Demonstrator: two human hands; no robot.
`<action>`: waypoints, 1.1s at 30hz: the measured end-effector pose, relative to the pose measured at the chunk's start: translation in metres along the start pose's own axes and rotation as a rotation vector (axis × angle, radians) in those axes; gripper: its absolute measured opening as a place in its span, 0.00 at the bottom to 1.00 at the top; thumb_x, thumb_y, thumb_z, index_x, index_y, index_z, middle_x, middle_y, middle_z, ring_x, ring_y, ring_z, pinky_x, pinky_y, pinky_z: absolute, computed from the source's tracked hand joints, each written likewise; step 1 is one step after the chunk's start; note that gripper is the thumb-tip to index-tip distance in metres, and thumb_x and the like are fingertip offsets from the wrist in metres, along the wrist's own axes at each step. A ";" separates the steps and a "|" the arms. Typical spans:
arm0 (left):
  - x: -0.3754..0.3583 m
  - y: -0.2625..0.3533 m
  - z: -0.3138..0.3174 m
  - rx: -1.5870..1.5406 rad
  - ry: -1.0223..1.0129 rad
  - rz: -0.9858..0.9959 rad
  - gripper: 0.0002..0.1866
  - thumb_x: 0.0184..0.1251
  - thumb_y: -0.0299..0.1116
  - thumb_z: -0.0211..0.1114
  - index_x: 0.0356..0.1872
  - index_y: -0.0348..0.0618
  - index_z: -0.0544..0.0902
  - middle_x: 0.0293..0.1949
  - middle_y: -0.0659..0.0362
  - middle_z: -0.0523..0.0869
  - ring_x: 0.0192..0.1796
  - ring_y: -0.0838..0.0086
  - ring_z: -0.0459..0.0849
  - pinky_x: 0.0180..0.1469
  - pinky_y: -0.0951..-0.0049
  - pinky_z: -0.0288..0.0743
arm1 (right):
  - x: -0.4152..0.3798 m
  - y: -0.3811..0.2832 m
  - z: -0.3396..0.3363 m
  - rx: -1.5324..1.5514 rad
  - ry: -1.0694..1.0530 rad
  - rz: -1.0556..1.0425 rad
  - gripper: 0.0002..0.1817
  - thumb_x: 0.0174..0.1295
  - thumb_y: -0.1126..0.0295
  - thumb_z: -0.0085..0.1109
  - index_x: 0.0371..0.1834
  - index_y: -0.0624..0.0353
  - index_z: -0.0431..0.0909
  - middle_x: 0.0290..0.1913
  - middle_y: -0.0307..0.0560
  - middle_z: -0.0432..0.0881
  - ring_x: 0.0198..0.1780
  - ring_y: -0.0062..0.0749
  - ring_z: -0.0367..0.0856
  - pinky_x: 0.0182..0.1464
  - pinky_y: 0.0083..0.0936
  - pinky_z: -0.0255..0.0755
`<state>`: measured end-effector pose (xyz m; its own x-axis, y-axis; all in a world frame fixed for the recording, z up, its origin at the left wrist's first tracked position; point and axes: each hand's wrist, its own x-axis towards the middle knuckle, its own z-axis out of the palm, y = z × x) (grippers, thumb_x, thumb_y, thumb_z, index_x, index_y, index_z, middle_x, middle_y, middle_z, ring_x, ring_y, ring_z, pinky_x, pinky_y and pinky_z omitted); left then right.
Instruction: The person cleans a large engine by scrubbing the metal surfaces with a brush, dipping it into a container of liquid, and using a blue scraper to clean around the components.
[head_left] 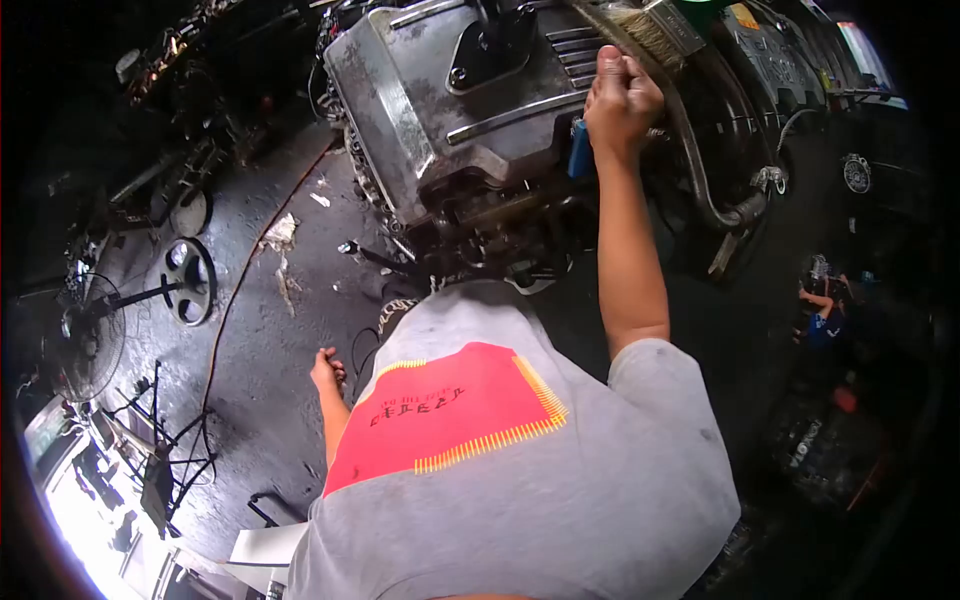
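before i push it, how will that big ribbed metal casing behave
The metal casing will probably feel rigid and heavy, given its broad body and raised ribs. It may be slippery where it shines. Its wide, flattish shape makes rolling unlikely.

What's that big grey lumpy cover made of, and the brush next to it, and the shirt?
The grey cover looks like bare metal, probably cast: it has worn, stained patches and a bright shine. The brush has pale, stringy bristles, natural or plastic, I can't tell, under a smooth, metal-looking band. The shirt looks like soft, matt cloth, because it wrinkles.
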<state>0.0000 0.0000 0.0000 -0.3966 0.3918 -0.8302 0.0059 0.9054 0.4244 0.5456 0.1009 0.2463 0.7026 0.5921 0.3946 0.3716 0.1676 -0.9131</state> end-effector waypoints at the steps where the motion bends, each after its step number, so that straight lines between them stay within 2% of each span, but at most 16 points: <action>1: -0.009 -0.012 -0.006 0.007 0.009 -0.023 0.19 0.58 0.46 0.50 0.34 0.39 0.78 0.09 0.59 0.71 0.08 0.76 0.66 0.09 0.78 0.56 | -0.005 -0.001 -0.003 -0.115 -0.110 -0.067 0.10 0.58 0.67 0.51 0.24 0.61 0.68 0.12 0.33 0.61 0.10 0.15 0.58 0.10 0.15 0.55; 3: 0.013 -0.022 0.010 -0.101 -0.069 -0.017 0.18 0.58 0.46 0.50 0.35 0.42 0.78 0.10 0.60 0.72 0.07 0.78 0.65 0.09 0.80 0.55 | 0.000 0.001 0.003 -0.169 -0.090 -0.105 0.13 0.58 0.68 0.50 0.17 0.59 0.65 0.11 0.33 0.60 0.09 0.15 0.56 0.11 0.14 0.53; 5: 0.008 -0.026 -0.005 0.016 -0.059 -0.054 0.19 0.58 0.48 0.50 0.36 0.43 0.78 0.10 0.61 0.72 0.08 0.78 0.65 0.09 0.80 0.54 | 0.015 0.000 0.000 -0.275 0.032 -0.484 0.15 0.59 0.67 0.49 0.16 0.58 0.64 0.11 0.34 0.60 0.09 0.16 0.55 0.12 0.14 0.53; 6: 0.007 -0.026 -0.003 0.004 -0.053 -0.072 0.19 0.58 0.48 0.50 0.36 0.43 0.78 0.10 0.61 0.72 0.08 0.78 0.65 0.09 0.80 0.54 | 0.004 -0.027 0.006 0.366 -0.066 0.103 0.16 0.60 0.65 0.47 0.16 0.58 0.64 0.11 0.36 0.60 0.10 0.19 0.57 0.11 0.17 0.54; 7: 0.006 -0.025 -0.003 0.012 -0.045 -0.069 0.19 0.58 0.49 0.50 0.36 0.43 0.79 0.11 0.61 0.72 0.08 0.79 0.65 0.10 0.81 0.54 | -0.001 -0.021 0.006 0.360 -0.080 0.114 0.16 0.60 0.65 0.47 0.16 0.58 0.64 0.11 0.36 0.60 0.10 0.19 0.57 0.11 0.17 0.54; 9: 0.007 -0.015 0.001 0.011 -0.036 -0.070 0.20 0.58 0.49 0.50 0.36 0.43 0.79 0.11 0.62 0.73 0.08 0.79 0.66 0.10 0.81 0.54 | -0.011 -0.003 0.005 -0.045 -0.080 -0.088 0.15 0.61 0.65 0.46 0.18 0.62 0.68 0.11 0.36 0.64 0.11 0.19 0.61 0.13 0.17 0.53; 13: -0.006 0.004 0.013 0.202 0.009 -0.058 0.19 0.58 0.49 0.51 0.35 0.44 0.79 0.11 0.62 0.73 0.09 0.80 0.66 0.12 0.82 0.55 | -0.007 -0.025 0.013 0.496 0.064 0.069 0.18 0.60 0.63 0.47 0.15 0.62 0.66 0.10 0.34 0.60 0.11 0.16 0.58 0.12 0.13 0.49; 15: -0.006 0.019 0.015 0.098 0.018 -0.028 0.18 0.58 0.48 0.52 0.35 0.44 0.79 0.12 0.62 0.73 0.10 0.80 0.67 0.13 0.82 0.56 | -0.011 -0.024 0.024 0.263 0.152 0.029 0.20 0.60 0.63 0.47 0.13 0.60 0.64 0.11 0.33 0.59 0.11 0.15 0.56 0.12 0.14 0.48; 18: -0.005 0.037 0.025 0.071 -0.004 0.050 0.18 0.57 0.48 0.53 0.36 0.44 0.79 0.13 0.62 0.74 0.12 0.81 0.68 0.13 0.82 0.57 | -0.008 -0.024 0.013 0.184 -0.004 -0.044 0.19 0.60 0.63 0.47 0.13 0.60 0.64 0.11 0.34 0.59 0.11 0.15 0.57 0.12 0.14 0.48; 21: -0.003 0.050 0.028 0.084 -0.013 0.062 0.18 0.57 0.48 0.54 0.36 0.44 0.79 0.14 0.62 0.75 0.12 0.82 0.69 0.14 0.84 0.58 | 0.005 0.002 0.026 -0.290 0.132 -0.340 0.21 0.61 0.61 0.45 0.12 0.61 0.64 0.10 0.34 0.61 0.10 0.15 0.56 0.12 0.14 0.46; 22: -0.004 0.052 0.030 0.039 -0.008 0.070 0.18 0.57 0.47 0.54 0.37 0.44 0.78 0.15 0.61 0.76 0.12 0.81 0.69 0.14 0.83 0.59 | -0.003 -0.027 0.027 -0.142 0.020 -0.154 0.22 0.61 0.60 0.44 0.12 0.62 0.64 0.09 0.36 0.61 0.11 0.16 0.57 0.13 0.17 0.50; 26: -0.011 0.044 0.043 -0.009 -0.013 0.066 0.17 0.57 0.47 0.55 0.37 0.44 0.78 0.16 0.61 0.77 0.11 0.81 0.69 0.13 0.83 0.58 | -0.015 -0.043 0.017 0.128 -0.008 0.039 0.21 0.61 0.62 0.44 0.12 0.63 0.65 0.09 0.37 0.60 0.13 0.19 0.58 0.17 0.20 0.52; 27: -0.015 0.045 0.046 0.033 -0.001 0.044 0.17 0.57 0.47 0.55 0.36 0.44 0.78 0.16 0.60 0.77 0.11 0.80 0.69 0.13 0.82 0.58 | -0.012 -0.032 0.020 0.135 -0.016 0.038 0.21 0.61 0.62 0.44 0.12 0.63 0.65 0.09 0.37 0.60 0.13 0.19 0.58 0.17 0.20 0.52; 29: -0.021 0.034 0.034 0.100 0.024 0.006 0.17 0.56 0.46 0.55 0.36 0.44 0.78 0.16 0.60 0.78 0.11 0.80 0.69 0.13 0.82 0.58 | -0.016 -0.005 0.021 -0.318 0.125 -0.280 0.19 0.60 0.64 0.46 0.13 0.62 0.66 0.09 0.34 0.60 0.11 0.15 0.54 0.13 0.15 0.45; 31: -0.007 0.020 0.034 0.056 0.012 -0.030 0.17 0.56 0.47 0.55 0.36 0.44 0.78 0.17 0.59 0.78 0.11 0.79 0.70 0.13 0.83 0.57 | -0.023 -0.030 0.013 0.034 0.109 0.039 0.17 0.59 0.67 0.45 0.15 0.66 0.67 0.11 0.36 0.62 0.13 0.17 0.58 0.15 0.16 0.50; 33: -0.003 0.011 0.032 0.078 0.008 -0.040 0.17 0.56 0.46 0.55 0.36 0.44 0.78 0.18 0.59 0.78 0.11 0.79 0.70 0.13 0.83 0.57 | -0.022 -0.033 0.015 0.191 0.061 -0.060 0.18 0.60 0.65 0.45 0.15 0.65 0.67 0.10 0.35 0.61 0.13 0.16 0.57 0.15 0.14 0.49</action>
<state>0.0303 0.0136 -0.0045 -0.4053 0.3544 -0.8427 0.0614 0.9303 0.3616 0.5089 0.0947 0.2663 0.7201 0.5289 0.4491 0.2964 0.3508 -0.8883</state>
